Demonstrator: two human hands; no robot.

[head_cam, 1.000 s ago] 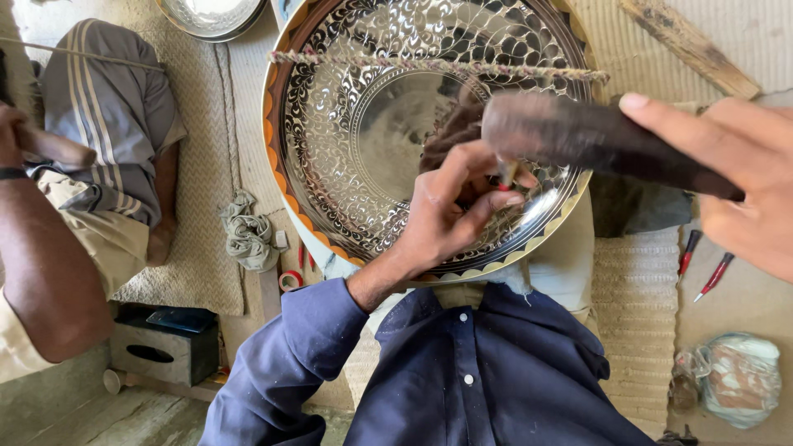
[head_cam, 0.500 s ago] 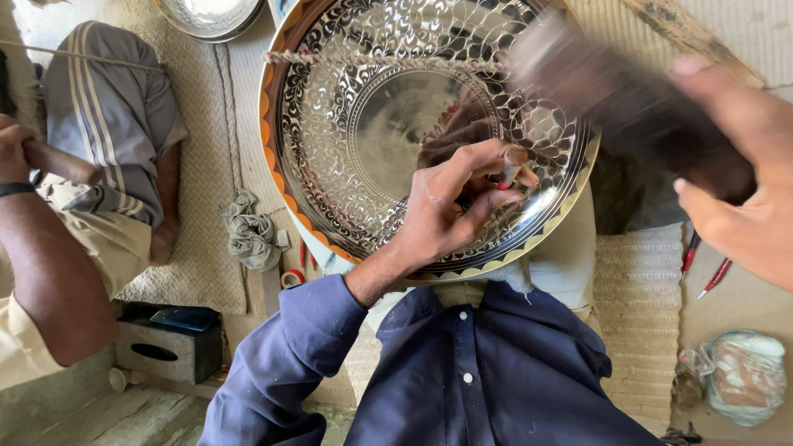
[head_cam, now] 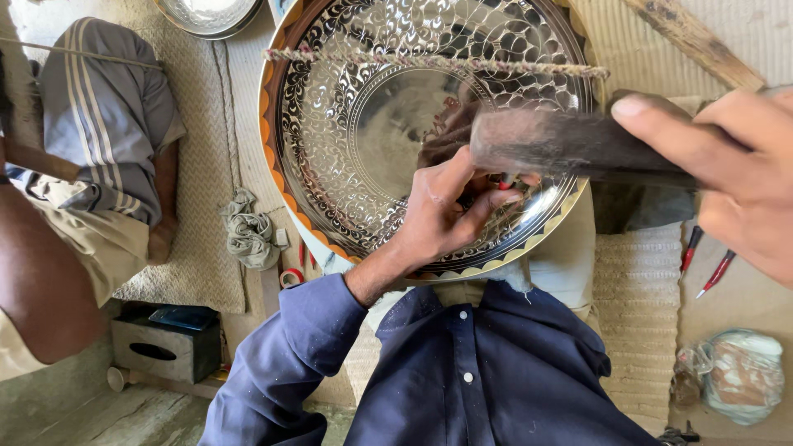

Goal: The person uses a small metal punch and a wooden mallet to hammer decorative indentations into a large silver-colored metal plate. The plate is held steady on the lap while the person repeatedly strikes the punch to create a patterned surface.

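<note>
A small chisel point(head_cam: 501, 183) is pinched by the left hand point(head_cam: 442, 216) against the engraved metal tray point(head_cam: 330, 165) while a dark hammer point(head_cam: 570, 144) is gripped in the right hand point(head_cam: 727, 173), so chasing seems in progress and a well-aimed blow is needed.

The right hand point(head_cam: 735, 177) has swung the dark, blurred wooden mallet point(head_cam: 578, 144) back down: half a second ago its head was raised toward the upper rim of the large engraved silver-coloured metal tray point(head_cam: 347, 124); now it lies level, low over the tray's lower right part, its end just above the fingertips point(head_cam: 504, 198) of the left hand point(head_cam: 442, 211).
</note>
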